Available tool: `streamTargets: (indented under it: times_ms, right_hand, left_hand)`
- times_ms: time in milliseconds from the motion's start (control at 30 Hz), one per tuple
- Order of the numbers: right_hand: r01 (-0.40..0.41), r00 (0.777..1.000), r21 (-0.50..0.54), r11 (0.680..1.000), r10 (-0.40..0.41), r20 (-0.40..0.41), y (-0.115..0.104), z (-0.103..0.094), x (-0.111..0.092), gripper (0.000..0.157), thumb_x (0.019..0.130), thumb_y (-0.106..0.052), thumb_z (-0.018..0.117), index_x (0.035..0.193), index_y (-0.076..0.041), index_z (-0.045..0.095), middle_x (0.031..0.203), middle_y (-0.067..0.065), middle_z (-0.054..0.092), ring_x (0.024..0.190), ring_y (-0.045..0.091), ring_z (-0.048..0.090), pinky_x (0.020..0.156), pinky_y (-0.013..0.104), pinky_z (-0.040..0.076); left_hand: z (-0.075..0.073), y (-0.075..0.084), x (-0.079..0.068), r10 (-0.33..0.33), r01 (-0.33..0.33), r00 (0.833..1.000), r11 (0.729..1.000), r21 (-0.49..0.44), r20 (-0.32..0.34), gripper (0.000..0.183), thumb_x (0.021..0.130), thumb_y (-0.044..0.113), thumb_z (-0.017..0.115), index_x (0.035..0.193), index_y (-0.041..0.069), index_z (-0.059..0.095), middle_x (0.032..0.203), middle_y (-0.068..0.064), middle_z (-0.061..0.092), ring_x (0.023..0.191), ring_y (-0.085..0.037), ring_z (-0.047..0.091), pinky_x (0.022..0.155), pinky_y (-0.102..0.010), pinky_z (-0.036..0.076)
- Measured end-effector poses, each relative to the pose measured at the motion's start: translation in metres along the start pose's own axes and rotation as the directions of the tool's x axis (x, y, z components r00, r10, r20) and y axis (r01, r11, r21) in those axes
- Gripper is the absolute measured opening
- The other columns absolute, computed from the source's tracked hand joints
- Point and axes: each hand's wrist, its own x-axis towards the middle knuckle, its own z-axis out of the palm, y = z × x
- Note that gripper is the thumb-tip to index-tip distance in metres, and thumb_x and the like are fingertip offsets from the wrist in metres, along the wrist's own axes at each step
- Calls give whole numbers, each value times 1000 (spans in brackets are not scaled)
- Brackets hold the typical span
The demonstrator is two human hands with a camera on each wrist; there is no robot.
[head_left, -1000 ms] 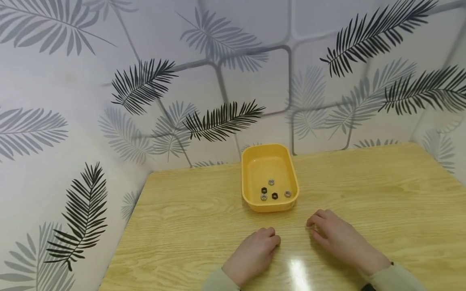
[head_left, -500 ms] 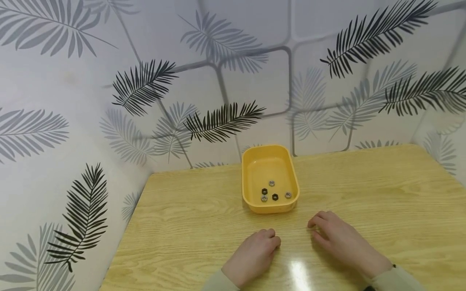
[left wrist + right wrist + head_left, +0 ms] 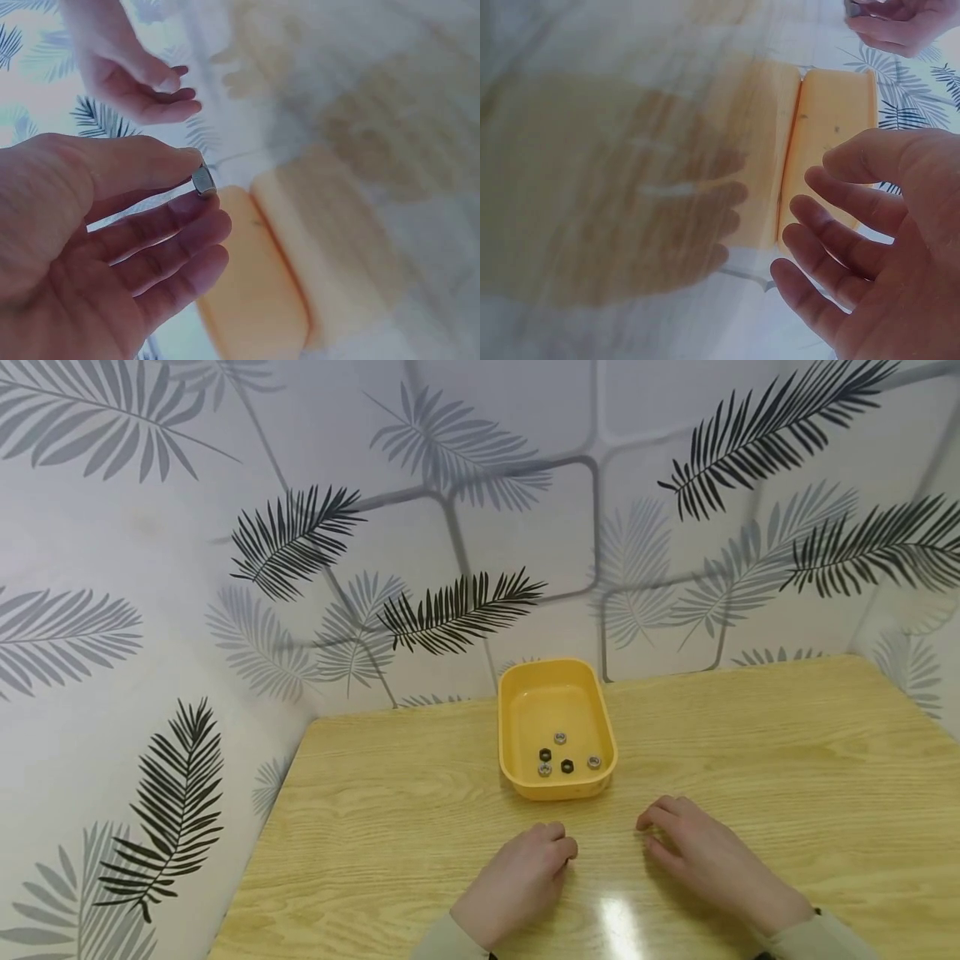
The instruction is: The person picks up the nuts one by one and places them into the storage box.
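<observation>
My left hand pinches a small silvery metal nut between thumb and forefinger, as the left wrist view shows; the other fingers are partly bent. From the head view this nut is hidden beneath the fingers. To the right, my right hand holds nothing, its fingers loosely bent and spread over the table. Beyond both hands stands a yellow plastic tray. Several nuts lie on its floor near the front end, among them a black nut and a silvery nut.
The tray stands on a light wood-grain table whose glossy top reflects hands and tray. A wall with a leaf pattern rises behind the table's far edge and along the left side.
My left hand has shifted slightly forward, away from my body, with its fingers still pinched. My right hand has hardly moved. The tray and its nuts stay in place.
</observation>
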Motion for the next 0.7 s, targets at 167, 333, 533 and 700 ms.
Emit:
streamTargets:
  times_ms: [167, 333, 533, 700]
  right_hand:
    - [6, 1000, -1, 1000, -6, -8, 1, 0, -1, 17, 85, -10, 73, 99, -18, 69, 101, -9, 60, 93, 11, 55, 78, 37, 51]
    - [12, 1000, -5, 1000, -12, -19, 1, 1, -1, 18, 84, -9, 73, 98, -18, 69, 101, -9, 60, 92, 11, 55, 78, 36, 52]
    - [27, 999, -4, 1000, -27, -32, 1, 2, -2, 18, 84, -8, 73, 98, -19, 69, 100, -10, 60, 92, 11, 55, 78, 36, 52]
    - [24, 999, -1, 1000, -24, -31, 0, 2, -2, 18, 84, -8, 73, 98, -19, 68, 100, -10, 60, 92, 11, 55, 78, 36, 51]
  left_hand:
    - [-10, -2, 2, -4, 4, 999, 1000, 4, -33, 9, 87, 5, 70, 90, 13, 67, 79, 8, 48, 68, -4, 46, 61, -15, 41]
    - [-21, -5, 5, -25, 24, 998, 1000, -19, -50, 8, 88, 5, 71, 90, 13, 67, 82, 8, 51, 70, -3, 47, 62, -15, 42]
    - [-32, -13, 9, -36, 34, 996, 999, -27, -78, 10, 88, 6, 71, 88, 13, 65, 83, 7, 51, 72, -5, 47, 62, -15, 41]
    - [-46, -20, 15, -53, 52, 994, 999, -9, -98, 8, 90, 7, 70, 90, 13, 65, 86, 5, 52, 74, -7, 47, 64, -17, 42]
